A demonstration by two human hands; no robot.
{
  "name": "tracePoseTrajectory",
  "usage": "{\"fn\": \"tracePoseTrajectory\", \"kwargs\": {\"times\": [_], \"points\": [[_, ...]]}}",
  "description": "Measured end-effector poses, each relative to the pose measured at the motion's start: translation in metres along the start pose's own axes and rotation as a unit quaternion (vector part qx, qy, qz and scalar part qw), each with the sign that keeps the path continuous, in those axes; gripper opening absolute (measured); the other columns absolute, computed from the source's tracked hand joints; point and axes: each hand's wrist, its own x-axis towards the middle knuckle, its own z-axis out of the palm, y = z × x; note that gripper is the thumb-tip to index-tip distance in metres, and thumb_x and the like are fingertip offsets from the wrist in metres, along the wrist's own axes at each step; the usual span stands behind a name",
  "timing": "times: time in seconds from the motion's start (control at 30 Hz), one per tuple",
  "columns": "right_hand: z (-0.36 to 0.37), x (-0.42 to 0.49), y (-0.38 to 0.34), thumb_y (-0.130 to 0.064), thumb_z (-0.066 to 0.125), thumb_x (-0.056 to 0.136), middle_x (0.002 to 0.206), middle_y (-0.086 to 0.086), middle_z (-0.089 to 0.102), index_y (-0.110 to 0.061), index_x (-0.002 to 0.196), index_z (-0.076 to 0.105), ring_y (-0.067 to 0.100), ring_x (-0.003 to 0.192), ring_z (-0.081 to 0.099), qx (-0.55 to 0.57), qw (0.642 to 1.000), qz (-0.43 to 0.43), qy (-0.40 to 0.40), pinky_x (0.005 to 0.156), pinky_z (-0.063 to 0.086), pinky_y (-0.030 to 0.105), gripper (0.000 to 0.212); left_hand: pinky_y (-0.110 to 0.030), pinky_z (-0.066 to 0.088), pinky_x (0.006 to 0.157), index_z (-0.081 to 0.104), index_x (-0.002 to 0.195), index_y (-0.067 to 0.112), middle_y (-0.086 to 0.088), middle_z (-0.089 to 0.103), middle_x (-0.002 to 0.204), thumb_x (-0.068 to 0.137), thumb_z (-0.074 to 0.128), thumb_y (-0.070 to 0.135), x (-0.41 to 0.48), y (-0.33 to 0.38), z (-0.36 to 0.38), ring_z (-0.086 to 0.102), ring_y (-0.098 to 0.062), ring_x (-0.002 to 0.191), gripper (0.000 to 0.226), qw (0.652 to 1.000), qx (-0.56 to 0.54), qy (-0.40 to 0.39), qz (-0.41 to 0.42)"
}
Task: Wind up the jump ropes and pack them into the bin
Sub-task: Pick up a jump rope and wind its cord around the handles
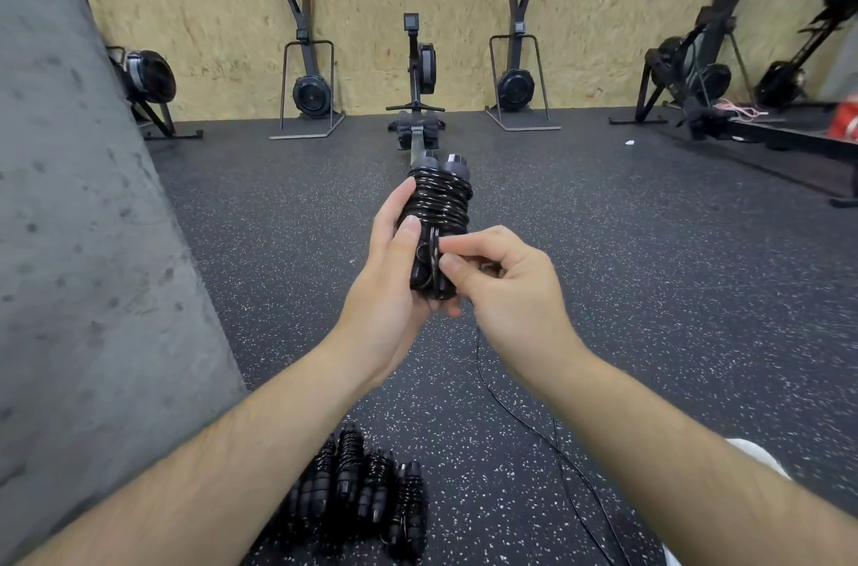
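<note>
At frame centre our left hand grips the handles of a jump rope, its cord coiled tightly round them. Our right hand pinches the cord against the bundle. A loose tail trails across the speckled floor at lower right. Several wound ropes lie side by side at bottom centre. A grey concrete pillar fills the left edge, and a rowing machine stands ahead by the wall. The floor lies open to the right.
</note>
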Motion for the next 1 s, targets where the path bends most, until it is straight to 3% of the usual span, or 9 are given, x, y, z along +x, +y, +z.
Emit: {"fn": "tracePoseTrajectory", "kwargs": {"times": [0.07,0.17,0.27,0.33,0.43,0.57,0.73,0.9,1.0], "points": [[0.005,-0.002,0.005,-0.002,0.067,0.090,0.098,0.014,0.062,-0.028,0.082,0.073,0.017,0.072,0.060,-0.057,0.998,-0.024,0.027,0.063,0.054,0.035,0.028,-0.041,0.046,0.074,0.045,0.142,0.044,-0.003,0.071,0.121,0.110,0.032,0.030,0.000,-0.001,0.002,0.067,-0.021,0.095,0.037,1.000,-0.006,0.006,-0.005],[0.005,-0.001,-0.001,-0.005,0.068,0.091,0.096,-0.003,0.058,-0.022,0.092,0.069,0.012,0.077,0.062,-0.131,0.988,-0.080,0.000,0.074,0.057,0.036,0.017,-0.049,0.041,0.086,0.046,0.141,0.044,-0.005,0.071,0.123,0.109,0.036,0.030,0.002,0.003,0.001,0.067,-0.023,0.100,0.036,0.999,-0.023,0.022,-0.011],[-0.004,0.000,-0.008,-0.007,0.066,0.092,0.100,-0.006,0.058,-0.016,0.105,0.066,0.010,0.084,0.060,-0.193,0.971,-0.129,-0.047,0.075,0.049,0.020,0.017,-0.037,0.047,0.064,0.044,0.144,0.043,-0.006,0.072,0.115,0.107,0.043,0.025,0.005,0.008,-0.005,0.066,-0.022,0.087,0.041,0.999,-0.013,0.033,0.007],[-0.012,0.002,-0.008,-0.009,0.065,0.092,0.104,-0.006,0.059,-0.015,0.110,0.063,0.008,0.096,0.057,-0.281,0.940,-0.182,-0.063,0.081,0.040,0.012,0.019,-0.032,0.044,0.052,0.044,0.143,0.044,-0.007,0.072,0.108,0.107,0.045,0.023,0.007,0.012,-0.011,0.063,-0.022,0.075,0.042,0.999,-0.015,0.040,0.014],[-0.020,0.005,-0.005,-0.015,0.065,0.093,0.103,-0.008,0.062,-0.015,0.108,0.064,0.008,0.102,0.056,-0.339,0.912,-0.218,-0.071,0.086,0.035,0.013,0.015,-0.033,0.044,0.051,0.042,0.144,0.044,-0.009,0.072,0.102,0.107,0.045,0.024,0.008,0.014,-0.014,0.060,-0.024,0.068,0.041,0.999,-0.009,0.041,0.016],[-0.019,0.005,0.001,-0.022,0.066,0.093,0.098,-0.006,0.063,-0.017,0.103,0.065,0.012,0.099,0.055,-0.366,0.896,-0.225,-0.116,0.083,0.042,0.023,0.011,-0.032,0.042,0.052,0.041,0.144,0.044,-0.010,0.072,0.107,0.108,0.043,0.026,0.008,0.008,-0.015,0.065,-0.022,0.078,0.040,0.999,0.003,0.039,0.012],[-0.017,0.006,0.008,-0.018,0.066,0.093,0.096,0.000,0.065,-0.008,0.100,0.071,0.015,0.091,0.057,-0.405,0.867,-0.286,-0.054,0.082,0.045,0.024,0.013,-0.032,0.046,0.052,0.037,0.145,0.045,-0.013,0.068,0.106,0.105,0.046,0.033,0.006,0.008,-0.017,0.064,-0.020,0.071,0.043,0.999,0.028,0.020,0.005],[-0.007,0.005,0.007,-0.014,0.067,0.090,0.088,-0.003,0.058,-0.011,0.092,0.073,0.016,0.087,0.056,-0.340,0.901,-0.267,-0.036,0.078,0.048,0.034,0.007,-0.034,0.048,0.056,0.036,0.147,0.046,-0.004,0.069,0.113,0.091,0.059,0.042,0.001,0.001,-0.015,0.061,-0.023,0.079,0.060,0.998,0.069,0.002,0.003],[-0.007,0.009,0.005,-0.016,0.068,0.091,0.094,-0.003,0.058,-0.014,0.099,0.075,0.019,0.092,0.059,-0.287,0.926,-0.239,-0.051,0.080,0.051,0.039,0.011,-0.034,0.046,0.054,0.037,0.147,0.045,-0.007,0.069,0.115,0.092,0.059,0.038,0.001,0.002,-0.015,0.062,-0.022,0.080,0.059,0.999,0.037,0.011,0.007]]}}
